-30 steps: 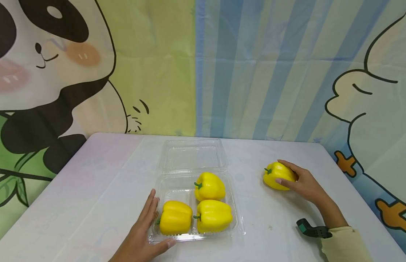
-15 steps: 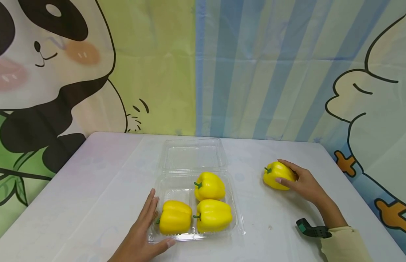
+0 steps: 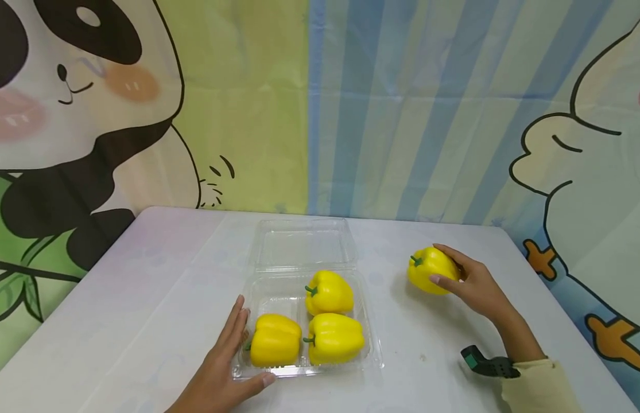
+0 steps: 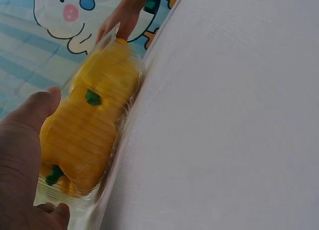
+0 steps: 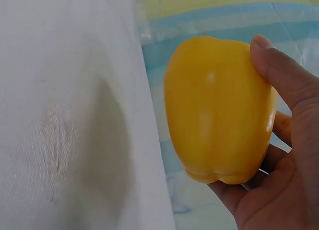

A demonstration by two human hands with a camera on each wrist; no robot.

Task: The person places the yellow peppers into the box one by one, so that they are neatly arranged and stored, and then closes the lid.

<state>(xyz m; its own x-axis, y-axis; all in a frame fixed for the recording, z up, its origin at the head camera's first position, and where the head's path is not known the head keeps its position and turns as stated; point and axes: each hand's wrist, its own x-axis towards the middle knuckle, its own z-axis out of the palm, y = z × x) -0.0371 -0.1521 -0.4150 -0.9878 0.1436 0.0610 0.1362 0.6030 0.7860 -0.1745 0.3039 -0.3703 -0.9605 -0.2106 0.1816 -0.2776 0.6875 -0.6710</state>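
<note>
My right hand (image 3: 477, 284) grips a yellow bell pepper (image 3: 432, 269) with a green stem, thumb on its near side and fingers round the back. In the right wrist view this bell pepper (image 5: 219, 110) is raised off the table, its shadow apart from it. A clear plastic clamshell box (image 3: 373, 344) lies with its lid (image 3: 304, 244) folded back. Inside are three more peppers: front left (image 3: 275, 340), front right (image 3: 336, 338) and back right (image 3: 330, 292). My left hand (image 3: 218, 361) rests at the box's front left corner, fingers straight along the side, thumb at the front edge.
The white-covered table (image 3: 144, 321) ends at a cartoon curtain (image 3: 371, 109) behind. A dark band with a green patch (image 3: 487, 364) sits on the right wrist, at the end of a pale yellow sleeve (image 3: 539, 387).
My right hand has lifted the bell pepper off the table and shifted it slightly left. The left hand, the box and the peppers in it stay put.
</note>
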